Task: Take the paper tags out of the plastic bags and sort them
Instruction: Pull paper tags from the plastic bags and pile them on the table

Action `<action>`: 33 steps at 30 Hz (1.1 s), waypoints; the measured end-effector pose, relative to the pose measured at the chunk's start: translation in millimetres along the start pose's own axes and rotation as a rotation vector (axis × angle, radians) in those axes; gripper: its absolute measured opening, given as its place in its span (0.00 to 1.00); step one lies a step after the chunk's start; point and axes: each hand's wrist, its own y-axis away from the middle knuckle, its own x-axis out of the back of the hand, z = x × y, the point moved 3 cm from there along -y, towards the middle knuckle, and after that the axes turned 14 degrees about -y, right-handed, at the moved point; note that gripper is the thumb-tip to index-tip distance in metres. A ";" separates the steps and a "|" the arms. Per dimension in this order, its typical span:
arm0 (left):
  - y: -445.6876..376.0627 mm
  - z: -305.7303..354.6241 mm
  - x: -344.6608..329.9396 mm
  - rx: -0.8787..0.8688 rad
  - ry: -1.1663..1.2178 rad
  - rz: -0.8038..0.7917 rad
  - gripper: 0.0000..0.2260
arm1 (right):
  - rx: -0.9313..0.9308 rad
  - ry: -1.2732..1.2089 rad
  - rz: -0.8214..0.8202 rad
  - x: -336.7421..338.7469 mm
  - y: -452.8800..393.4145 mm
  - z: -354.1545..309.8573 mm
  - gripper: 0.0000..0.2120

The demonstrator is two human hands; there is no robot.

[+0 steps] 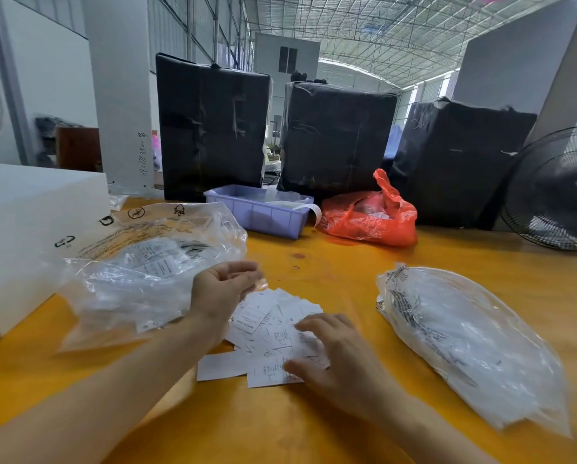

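A loose pile of white printed paper tags [263, 324] lies on the yellow table [314, 426] in front of me. My right hand [330, 353] rests on the pile's right side with its fingers spread over the tags. Just beyond the pile, my left hand [222, 289] is raised with curled fingers, pinching what looks like a small clear plastic bag; motion blurs it. To the left lies a large clear plastic bag [146, 262] holding more bagged tags. A heap of clear plastic bags [464, 343] sits to the right.
A white box [29, 222] stands at the left edge. Behind are a purple plastic bin [257, 212], a red plastic bag [371, 219] and three tall black-wrapped parcels [213, 128]. A black fan [561, 192] stands at the far right.
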 end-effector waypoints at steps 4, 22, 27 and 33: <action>2.2 -4.1 -6.1 -0.018 -0.111 -0.044 0.02 | 0.024 -0.010 -0.011 9.3 0.4 0.9 0.24; 11.1 -14.0 -18.3 0.020 -0.167 -0.176 0.06 | -0.210 -0.154 -0.274 -0.3 -4.8 -8.3 0.08; 12.3 -13.5 -17.6 0.006 -0.180 -0.181 0.03 | -0.263 -0.419 -0.186 4.4 -2.9 -8.8 0.14; 13.7 -11.6 -16.3 0.008 -0.160 -0.203 0.01 | -0.395 -0.717 0.040 23.7 1.7 10.1 0.03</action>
